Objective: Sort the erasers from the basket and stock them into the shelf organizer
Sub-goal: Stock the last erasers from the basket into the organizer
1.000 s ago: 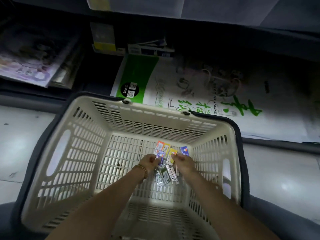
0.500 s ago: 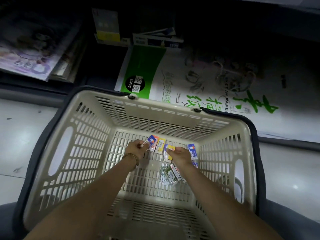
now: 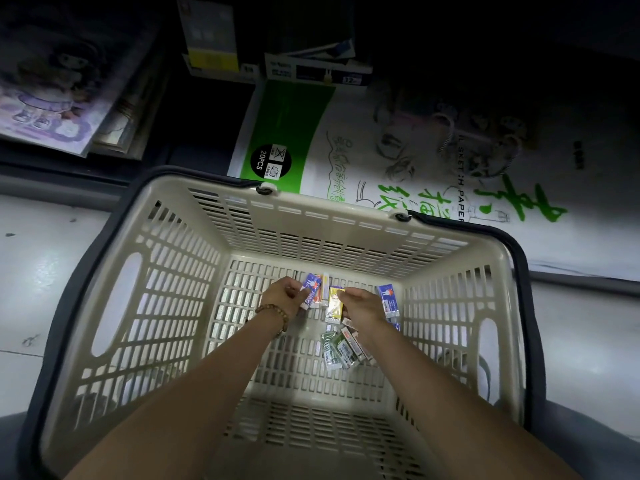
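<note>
**Stock entry: basket contents, sorting stage**

1. basket point(image 3: 346, 221): cream slatted plastic, with its dark handle folded down round the rim. It stands on the pale floor point(image 3: 48, 271) against a low shelf. The deep walls keep the loose stock together, so I have both arms reaching down inside.
2. left grip point(image 3: 282, 296): pinching the blue-and-orange eraser point(image 3: 311, 289), which is tilted up off the basket bottom just beside a pale eraser point(image 3: 325, 289). I judge it is held this way so the wrapper faces me and I can tell its kind.
3. right grip point(image 3: 365, 306): thumb and forefinger closed on the upper end of the yellow eraser point(image 3: 335, 304). The eraser lies on the basket bottom between the two grips, probably the start of a separate group.
4. blue eraser point(image 3: 389, 299): loose, just right of the right grip, near the far right corner.
5. green-wrapped erasers point(image 3: 332, 351): heaped and touching, with red-and-white erasers point(image 3: 353, 342) beside them below the right wrist. These are unsorted, as I read it.
6. bead bracelet point(image 3: 275, 315): on the left wrist.
7. sketch paper pack point(image 3: 381, 161): lying flat on the low shelf behind the basket.
8. Shelf organizer: not in view. All the erasers I can see are inside the basket, so stocking has not begun.
</note>
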### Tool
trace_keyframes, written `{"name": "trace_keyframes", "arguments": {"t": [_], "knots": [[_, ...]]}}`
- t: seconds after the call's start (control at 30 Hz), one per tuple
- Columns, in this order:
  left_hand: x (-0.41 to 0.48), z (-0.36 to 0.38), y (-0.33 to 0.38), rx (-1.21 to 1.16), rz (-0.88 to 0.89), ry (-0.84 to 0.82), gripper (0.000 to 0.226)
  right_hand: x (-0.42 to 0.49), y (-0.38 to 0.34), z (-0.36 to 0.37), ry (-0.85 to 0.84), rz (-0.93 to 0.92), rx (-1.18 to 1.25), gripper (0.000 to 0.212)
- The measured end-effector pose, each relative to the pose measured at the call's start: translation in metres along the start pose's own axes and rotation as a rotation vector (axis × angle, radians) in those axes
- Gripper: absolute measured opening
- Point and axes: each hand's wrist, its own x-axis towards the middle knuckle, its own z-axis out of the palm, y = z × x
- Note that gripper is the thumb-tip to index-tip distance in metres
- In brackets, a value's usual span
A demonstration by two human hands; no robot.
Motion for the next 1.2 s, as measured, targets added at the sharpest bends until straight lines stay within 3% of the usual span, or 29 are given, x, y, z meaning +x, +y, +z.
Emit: {"name": "trace_keyframes", "arguments": {"t": [0.13,0.37,0.63,0.87,1.2], "knots": [[-0.001,-0.004,-0.001,-0.06,-0.023,-0.044,0.013,0.001,-0.004,-0.005,-0.102,0.035,0.086,0.027],[-0.003,-0.008,0.003,-0.071,-0.026,-0.113,0.033,0.001,-0.003,-0.005,-0.147,-0.053,-0.024,0.022],[-0.003,-0.012,-0.001,-0.149,-0.082,-0.134,0.044,-0.011,-0.013,0.014,-0.268,0.079,0.271,0.031],[-0.005,-0.015,-0.006,-0.177,-0.05,-0.165,0.044,-0.01,-0.013,0.027,-0.102,0.004,0.211,0.031],[-0.009,-0.02,-0.009,-0.145,0.007,-0.204,0.055,-0.015,-0.021,0.025,-0.322,0.119,0.181,0.036]]}}
